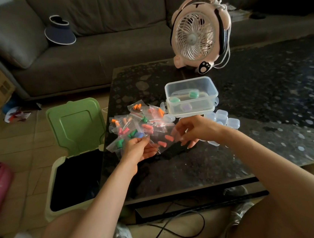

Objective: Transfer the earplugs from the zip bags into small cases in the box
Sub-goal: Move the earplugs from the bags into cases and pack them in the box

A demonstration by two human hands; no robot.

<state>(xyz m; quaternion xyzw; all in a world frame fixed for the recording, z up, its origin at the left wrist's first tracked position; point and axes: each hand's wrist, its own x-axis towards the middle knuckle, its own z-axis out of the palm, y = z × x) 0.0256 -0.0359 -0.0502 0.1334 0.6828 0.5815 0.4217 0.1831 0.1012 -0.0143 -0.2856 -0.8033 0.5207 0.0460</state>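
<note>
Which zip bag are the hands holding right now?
The zip bag with two salmon-pink earplugs, nearest the camera: the left hand and right hand hold its opposite edges. The other bags lie piled on the table behind it.

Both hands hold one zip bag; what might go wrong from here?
The left hand and right hand pinch the clear zip bag of salmon-pink earplugs above the dark speckled table; opening it there may scatter plugs.
The heap of other clear zip bags sits by the table edge over the open green-lidded bin; a nudge may drop some.
</note>
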